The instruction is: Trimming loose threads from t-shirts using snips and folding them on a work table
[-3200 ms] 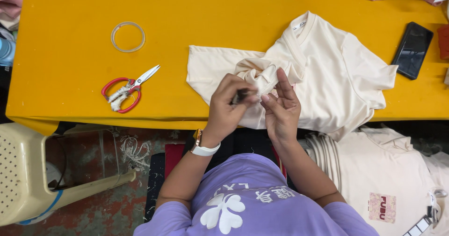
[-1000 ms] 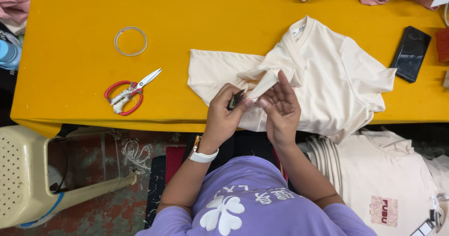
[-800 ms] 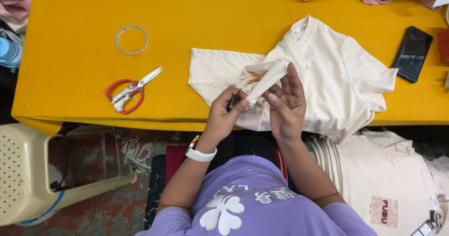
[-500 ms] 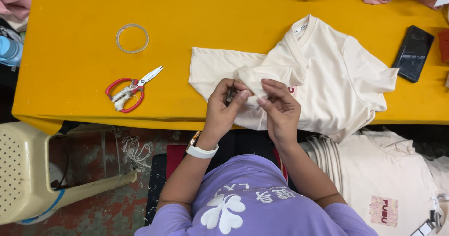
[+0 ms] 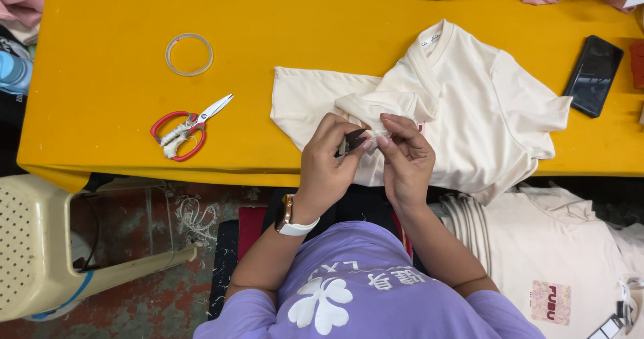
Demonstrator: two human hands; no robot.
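The left hand [image 5: 327, 159] pinches a small dark tool [image 5: 351, 141]; the right hand [image 5: 405, 159] grips the cream T-shirt [image 5: 469, 104] fold. Work looks mid-way, red scissors [image 5: 181, 129] lie unused at left.

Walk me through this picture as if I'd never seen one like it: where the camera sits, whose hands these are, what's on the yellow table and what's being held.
There is no machine here. The single view comes from a camera worn on a person's head, looking straight down, so the purple top at the bottom edge is the wearer's own.

The left hand, with a white watch on its wrist, holds a small dark tool; it is too small to tell what kind. The right hand pinches a fold of a cream T-shirt spread on the yellow table.

Also on the table: red-handled scissors, a clear ring and a black phone. More garments lie along the far edge, a stack of cream shirts sits below the table at the right, and a cream plastic chair stands at the lower left.
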